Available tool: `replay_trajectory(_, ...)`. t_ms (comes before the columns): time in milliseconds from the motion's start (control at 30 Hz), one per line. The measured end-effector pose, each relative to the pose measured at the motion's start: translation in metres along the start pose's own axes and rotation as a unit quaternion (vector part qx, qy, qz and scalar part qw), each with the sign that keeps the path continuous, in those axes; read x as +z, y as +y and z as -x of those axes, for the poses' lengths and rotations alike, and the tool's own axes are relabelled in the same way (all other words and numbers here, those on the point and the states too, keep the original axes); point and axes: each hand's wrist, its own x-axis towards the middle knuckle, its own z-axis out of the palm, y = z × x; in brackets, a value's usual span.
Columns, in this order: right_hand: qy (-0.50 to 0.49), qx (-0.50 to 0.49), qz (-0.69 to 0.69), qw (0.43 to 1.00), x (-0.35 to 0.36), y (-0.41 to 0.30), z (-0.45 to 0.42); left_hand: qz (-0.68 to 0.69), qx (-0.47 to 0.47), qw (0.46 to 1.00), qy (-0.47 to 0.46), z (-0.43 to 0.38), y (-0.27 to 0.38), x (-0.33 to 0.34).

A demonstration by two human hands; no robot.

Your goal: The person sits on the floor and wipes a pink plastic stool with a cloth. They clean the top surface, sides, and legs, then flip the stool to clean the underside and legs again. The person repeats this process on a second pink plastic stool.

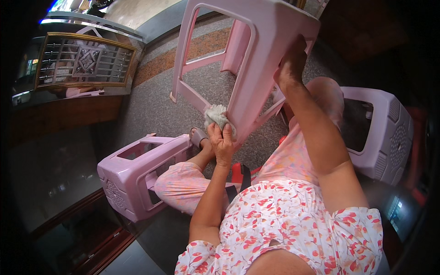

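A pink plastic stool [264, 55] is tilted in front of me, its open frame side towards the left and its legs low. My left hand [220, 141] holds a crumpled whitish cloth [216, 117] against the lower part of a stool leg. On the right, my right hand [292, 65] grips the upper part of the same stool near its seat end; its fingertips are partly hidden in shadow.
A second pink plastic stool [137, 182] lies on its side at the left, and a light purple stool [388, 137] at the right. A gold-framed glass panel [86, 62] reflects a metal grille. Speckled floor [151, 103] shows around my sandalled foot [198, 137].
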Motion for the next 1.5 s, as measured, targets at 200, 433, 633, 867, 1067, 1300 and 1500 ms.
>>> replay_trajectory(200, 0.023, 0.041, 0.021, 0.999, 0.008, -0.007, 0.008, -0.061, 0.016, 0.997, -0.037, 0.030, -0.004, -0.001)
replay_trajectory(433, -0.001, 0.029, 0.076, 0.997, 0.018, 0.002, 0.025, -0.079, -0.027, 0.996, -0.012, 0.036, -0.014, -0.004)
replay_trajectory(633, -0.093, 0.014, 0.066, 0.993, 0.029, 0.008, 0.023, -0.094, -0.029, 0.995, 0.010, 0.037, -0.004, -0.008)
replay_trajectory(867, -0.244, 0.035, 0.038, 0.968, 0.038, 0.018, 0.028, -0.037, -0.094, 0.994, 0.033, 0.044, 0.000, -0.008)
replay_trajectory(1067, -0.285, 0.061, 0.008, 0.956, 0.039, 0.031, 0.034, -0.084, 0.009, 0.994, 0.062, 0.039, 0.008, -0.012)
replay_trajectory(1300, -0.278, 0.043, -0.054, 0.958, 0.049, 0.023, 0.039, -0.113, 0.046, 0.989, 0.077, 0.032, 0.012, -0.009)
replay_trajectory(1500, -0.335, 0.027, -0.087, 0.938, 0.047, 0.029, 0.025, -0.093, 0.008, 0.990, 0.107, 0.015, 0.006, -0.018)
